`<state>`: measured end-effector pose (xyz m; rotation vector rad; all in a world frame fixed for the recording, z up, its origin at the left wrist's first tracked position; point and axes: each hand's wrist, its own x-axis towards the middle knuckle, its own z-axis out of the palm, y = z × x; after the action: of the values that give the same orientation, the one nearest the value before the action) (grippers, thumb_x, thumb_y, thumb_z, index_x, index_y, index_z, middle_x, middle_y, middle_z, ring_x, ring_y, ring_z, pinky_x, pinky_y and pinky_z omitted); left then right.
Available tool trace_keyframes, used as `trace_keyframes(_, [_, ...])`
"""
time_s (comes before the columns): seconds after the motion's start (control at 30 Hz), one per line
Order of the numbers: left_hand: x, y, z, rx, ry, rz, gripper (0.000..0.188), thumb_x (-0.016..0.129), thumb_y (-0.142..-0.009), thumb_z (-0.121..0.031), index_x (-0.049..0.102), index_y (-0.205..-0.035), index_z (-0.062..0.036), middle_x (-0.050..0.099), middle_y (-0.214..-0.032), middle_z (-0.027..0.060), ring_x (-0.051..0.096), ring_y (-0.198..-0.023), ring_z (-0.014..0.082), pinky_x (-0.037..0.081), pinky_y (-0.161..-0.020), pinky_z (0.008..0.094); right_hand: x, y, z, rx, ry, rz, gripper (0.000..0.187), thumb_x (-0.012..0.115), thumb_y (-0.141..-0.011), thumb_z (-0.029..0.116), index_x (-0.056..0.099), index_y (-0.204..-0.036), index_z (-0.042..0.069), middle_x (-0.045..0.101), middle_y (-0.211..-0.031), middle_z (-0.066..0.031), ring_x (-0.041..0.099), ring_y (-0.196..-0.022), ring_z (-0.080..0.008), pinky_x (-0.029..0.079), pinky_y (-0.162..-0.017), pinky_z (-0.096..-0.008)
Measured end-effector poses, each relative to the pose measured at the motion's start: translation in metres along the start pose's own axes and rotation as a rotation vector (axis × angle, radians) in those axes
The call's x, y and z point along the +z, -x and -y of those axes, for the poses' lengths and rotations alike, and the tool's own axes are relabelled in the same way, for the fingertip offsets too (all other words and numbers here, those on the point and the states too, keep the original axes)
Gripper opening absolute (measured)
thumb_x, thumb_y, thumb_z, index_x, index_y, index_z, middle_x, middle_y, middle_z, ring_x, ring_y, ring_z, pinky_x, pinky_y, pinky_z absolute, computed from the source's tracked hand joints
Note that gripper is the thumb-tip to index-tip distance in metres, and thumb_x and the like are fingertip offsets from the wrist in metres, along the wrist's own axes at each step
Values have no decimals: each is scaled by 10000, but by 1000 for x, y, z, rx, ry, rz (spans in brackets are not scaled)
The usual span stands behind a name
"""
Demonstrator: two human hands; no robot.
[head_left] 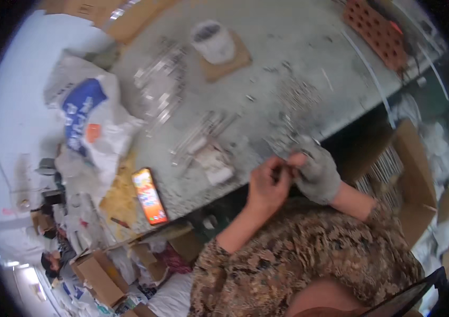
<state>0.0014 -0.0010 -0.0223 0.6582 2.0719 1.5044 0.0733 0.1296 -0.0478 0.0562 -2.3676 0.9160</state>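
Left hand: the bare left hand (269, 182) has curled fingers, its tips meeting the other hand's; whether they pinch anything, I cannot tell.
Right hand: the right hand (317, 171), in a grey glove, bends inward, bare fingertips showing; its grip is unclear too.
Small metal pieces: loose on the table (335, 113), a scattered pile (298, 94) at 12 o'clock from the hands.
Slim clear-looking strips: bundled (163, 84) at 10 o'clock, farther off.
Cardboard box: the box (417, 179), at 3 o'clock, holds slim rods (388, 169).
Progress: handling seems mid-way; many pieces lie loose, and whether the boxed rods are finished cannot be told.
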Motion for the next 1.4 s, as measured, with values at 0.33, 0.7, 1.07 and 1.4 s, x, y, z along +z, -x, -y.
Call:
trace_keyframes(0.33, [-15, -11, 13, -218, 436, 401, 88, 547, -825, -98, 539, -760, -39, 551, -616, 21, 436, -477, 33, 298, -414, 179, -19, -13, -5, 710, -1073, 210, 123, 575, -697, 28, 522, -808, 26, 480, -669, 0, 456, -567, -68, 372, -490, -218])
trace_keyframes(0.7, [-67, 17, -28, 62, -270, 306, 183, 597, -805, -85, 570, -960, 9, 610, -815, 77, 580, -748, 171, 461, -668, 278, -33, -24, 13, 884, -1297, 141, 265, 680, -757, 148, 518, -929, 29, 557, -746, -49, 517, -568, -118, 410, -496, -236])
trace_keyframes(1.07, [-204, -104, 14, 544, -803, -414, 213, 630, -723, -82, 621, -925, -16, 622, -836, 154, 608, -765, 283, 478, -699, 335, -27, -29, 13, 768, -1110, 104, 280, 658, -787, 157, 527, -985, 9, 581, -851, -76, 545, -625, -105, 454, -565, -229])
trace_keyframes(1.4, [-188, -130, 29, 1, -715, 101, 223, 649, -704, -146, 583, -839, 18, 598, -707, 127, 557, -629, 205, 445, -621, 324, -38, -70, -51, 292, 92, 114, 284, 602, -757, 82, 532, -1021, 7, 557, -849, -121, 558, -759, -244, 451, -653, -347])
